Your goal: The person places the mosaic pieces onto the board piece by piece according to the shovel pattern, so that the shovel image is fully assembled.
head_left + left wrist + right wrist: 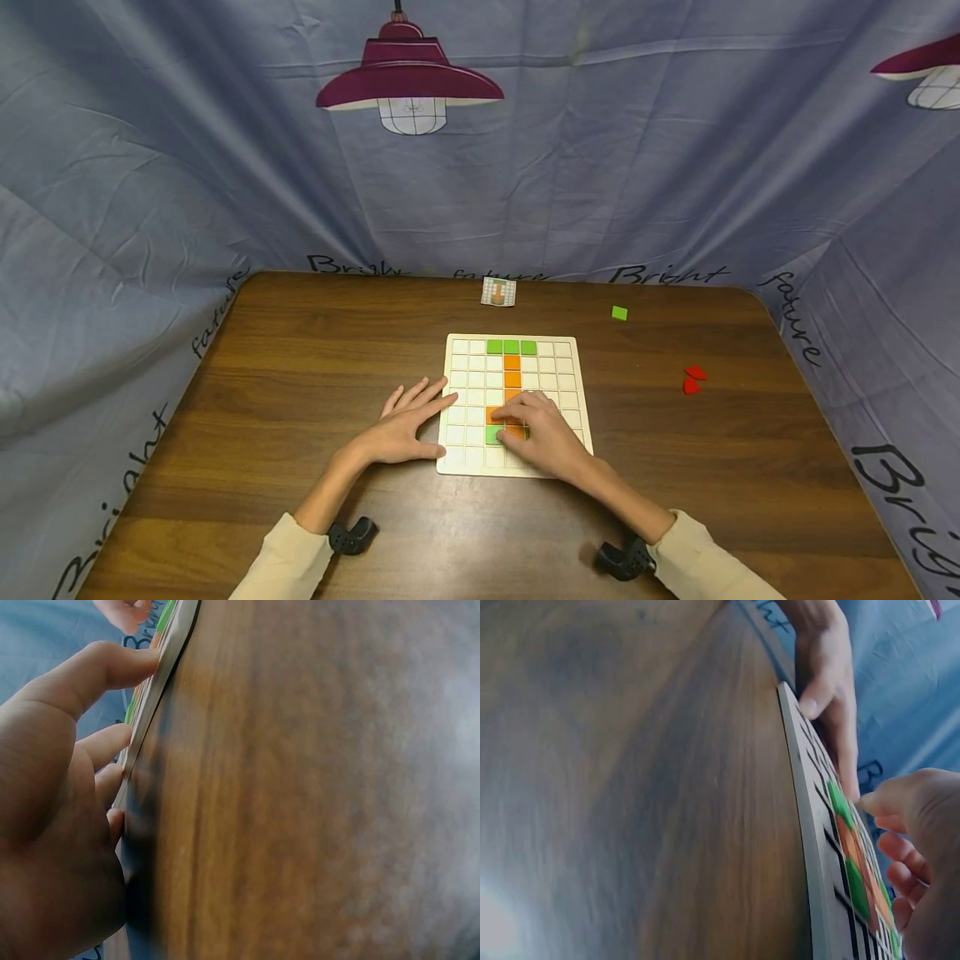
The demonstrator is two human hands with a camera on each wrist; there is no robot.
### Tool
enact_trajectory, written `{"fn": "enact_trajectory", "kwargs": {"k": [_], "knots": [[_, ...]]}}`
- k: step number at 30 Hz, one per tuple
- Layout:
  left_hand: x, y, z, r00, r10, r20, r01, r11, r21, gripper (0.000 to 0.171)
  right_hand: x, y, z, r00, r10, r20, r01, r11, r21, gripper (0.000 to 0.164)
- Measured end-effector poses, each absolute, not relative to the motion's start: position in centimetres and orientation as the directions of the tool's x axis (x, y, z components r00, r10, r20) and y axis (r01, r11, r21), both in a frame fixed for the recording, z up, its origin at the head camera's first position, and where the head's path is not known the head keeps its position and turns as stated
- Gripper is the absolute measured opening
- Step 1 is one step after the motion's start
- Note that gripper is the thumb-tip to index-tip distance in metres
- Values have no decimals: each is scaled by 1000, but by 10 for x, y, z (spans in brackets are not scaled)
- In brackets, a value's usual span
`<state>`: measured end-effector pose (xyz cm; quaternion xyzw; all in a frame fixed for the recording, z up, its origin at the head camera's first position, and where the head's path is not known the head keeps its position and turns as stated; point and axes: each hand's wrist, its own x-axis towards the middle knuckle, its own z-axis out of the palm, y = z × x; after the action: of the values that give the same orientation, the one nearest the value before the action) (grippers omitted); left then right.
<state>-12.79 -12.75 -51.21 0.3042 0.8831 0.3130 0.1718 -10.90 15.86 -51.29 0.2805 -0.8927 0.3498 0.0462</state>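
A pale square grid board (469, 457) lies on the table with green and orange tiles in its cells. Three green tiles (512, 347) line its far row, and a column of orange tiles (512, 379) runs down from them. My left hand (397, 433), fingers spread, rests its fingertips and thumb on the board's left edge. Over the near part of the board, my right hand (543, 433) bends its fingers. Its index fingertip is at an orange tile (492, 416), its thumb beside a green tile (492, 435). Some cells under the palm are hidden.
A small picture card (498, 292) lies beyond the board near the table's far edge. One loose green tile (619, 313) is at the back right. Two red pieces (693, 379) lie farther right. Printed curtains (570, 192) hang behind the table.
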Motion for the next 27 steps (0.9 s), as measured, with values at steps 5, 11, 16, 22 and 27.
{"fn": "enact_trajectory", "kwargs": {"k": [5, 11, 16, 22, 27], "knots": [[-127, -127, -510, -754, 648, -112, 430, 615, 662, 82, -120, 179, -512, -850, -381, 365, -527, 583, -619, 19], [-127, -128, -510, -758, 644, -105, 430, 613, 663, 82, -139, 214, -508, -887, -259, 382, -457, 616, -641, 18], [-126, -128, -510, -756, 645, -109, 427, 612, 666, 82, -157, 245, -508, -932, -137, 337, -344, 633, -694, 21], [-126, -128, -511, -756, 647, -103, 429, 607, 669, 82, -182, 278, -514, -968, -14, 250, -202, 631, -749, 25], [-126, -128, -511, -754, 649, -103, 431, 607, 668, 82, -200, 299, -518, -980, 47, 196, -126, 616, -778, 31]]}}
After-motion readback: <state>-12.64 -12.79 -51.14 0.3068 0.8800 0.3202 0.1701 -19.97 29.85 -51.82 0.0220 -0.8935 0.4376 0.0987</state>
